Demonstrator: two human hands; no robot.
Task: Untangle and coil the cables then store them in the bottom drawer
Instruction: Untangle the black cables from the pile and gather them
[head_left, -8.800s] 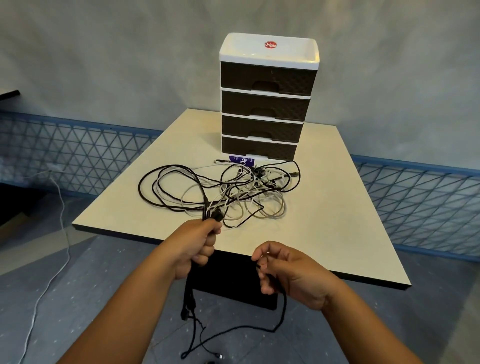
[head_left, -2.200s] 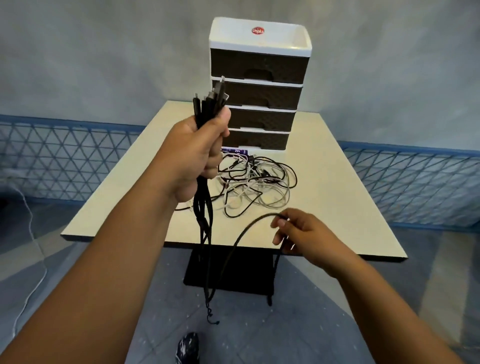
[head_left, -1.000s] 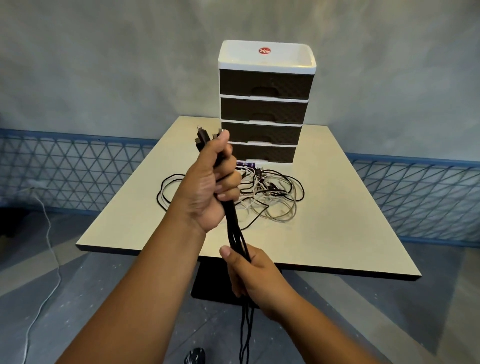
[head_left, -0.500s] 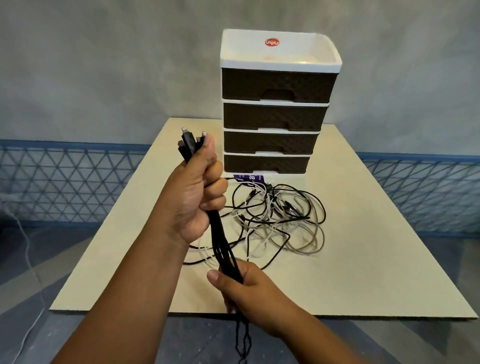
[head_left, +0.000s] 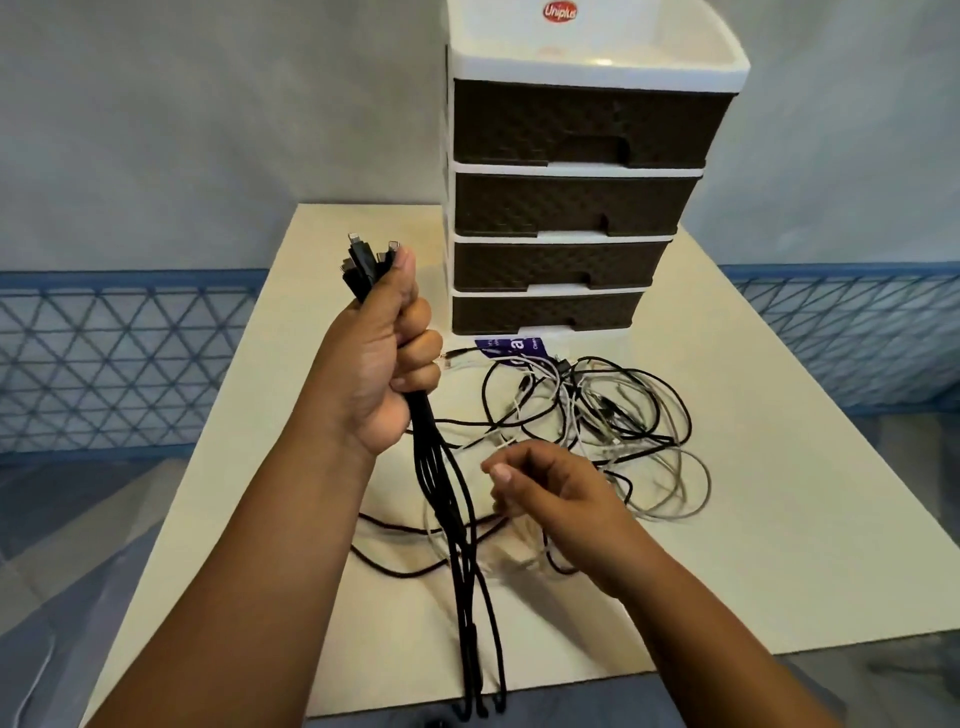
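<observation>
My left hand (head_left: 387, 364) grips a folded black cable bundle (head_left: 457, 519) upright over the table. The bundle's plugs stick out above my fist and its strands hang past the table's front edge. My right hand (head_left: 545, 488) hovers just right of those strands, fingers loosely curled, with nothing visible in it. A tangle of black and white cables (head_left: 597, 415) lies on the table behind my right hand. The drawer unit (head_left: 571, 130) stands at the back with all its brown drawers closed, including the bottom drawer (head_left: 545, 312).
The cream table (head_left: 779, 519) ends close in front of me. A purple label (head_left: 511, 345) lies in front of the bottom drawer. Blue lattice railing (head_left: 104, 364) runs behind the table on both sides, in front of a grey wall.
My right hand has let go of the hanging black strands and moved right and up. The left hand still holds the bundle. My view has moved closer to the drawers.
</observation>
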